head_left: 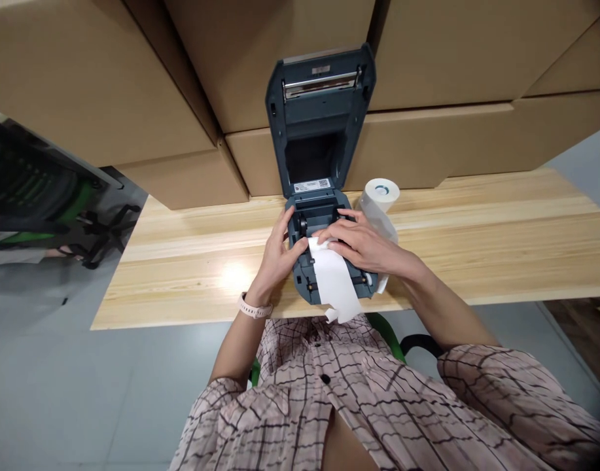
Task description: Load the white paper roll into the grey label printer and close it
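A dark blue-grey label printer (pixel 303 281) stands at the table's front edge with its lid (pixel 324 124) raised. My left hand (pixel 279 252) grips the left side of its base, index finger along the rim and thumb reaching inside, beside the paper. Inside the printer, my right hand (pixel 361 242) has its fingers on the rear end of a strip of white label paper (pixel 334 278). That strip runs forward over the front of the base, and its torn end hangs past the table edge. Part of the paper is hidden under the right fingers.
A white label roll (pixel 381 191) stands behind my right hand, with a loose length trailing forward. Large cardboard boxes (pixel 300 52) line the back of the wooden table (pixel 182 261). An office chair (pixel 103 229) and part of another person are at the left.
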`<state>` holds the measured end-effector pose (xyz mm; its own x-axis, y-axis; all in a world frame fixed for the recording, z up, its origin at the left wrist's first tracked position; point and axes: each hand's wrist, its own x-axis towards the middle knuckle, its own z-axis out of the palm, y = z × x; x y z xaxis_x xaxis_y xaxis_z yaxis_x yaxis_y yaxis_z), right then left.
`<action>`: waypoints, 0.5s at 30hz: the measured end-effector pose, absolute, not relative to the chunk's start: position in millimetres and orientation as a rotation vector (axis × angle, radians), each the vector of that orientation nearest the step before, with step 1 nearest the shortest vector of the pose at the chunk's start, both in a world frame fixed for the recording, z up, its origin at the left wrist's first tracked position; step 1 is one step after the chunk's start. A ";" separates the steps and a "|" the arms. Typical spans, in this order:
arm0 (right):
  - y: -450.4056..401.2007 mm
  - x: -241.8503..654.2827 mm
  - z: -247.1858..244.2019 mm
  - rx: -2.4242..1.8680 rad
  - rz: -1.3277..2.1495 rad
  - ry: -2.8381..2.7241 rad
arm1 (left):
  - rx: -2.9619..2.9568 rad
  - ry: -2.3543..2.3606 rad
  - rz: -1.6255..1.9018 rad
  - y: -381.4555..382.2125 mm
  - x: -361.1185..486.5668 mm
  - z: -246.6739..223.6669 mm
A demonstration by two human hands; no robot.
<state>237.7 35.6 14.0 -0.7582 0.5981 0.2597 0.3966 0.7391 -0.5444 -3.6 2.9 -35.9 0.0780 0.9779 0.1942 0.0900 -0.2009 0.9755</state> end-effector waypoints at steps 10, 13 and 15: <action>36.2 237.2 17.3 -0.775 0.717 -2.451 | 1.559 1.265 1.215 -4.1 -4.1 -33.5; 40.1 239.1 19.1 -0.739 0.705 -2.471 | 1.691 1.388 1.233 -10.6 1.3 -25.9; 44.0 241.0 19.6 -0.705 0.692 -2.500 | 1.878 1.510 1.315 -17.3 8.1 -18.2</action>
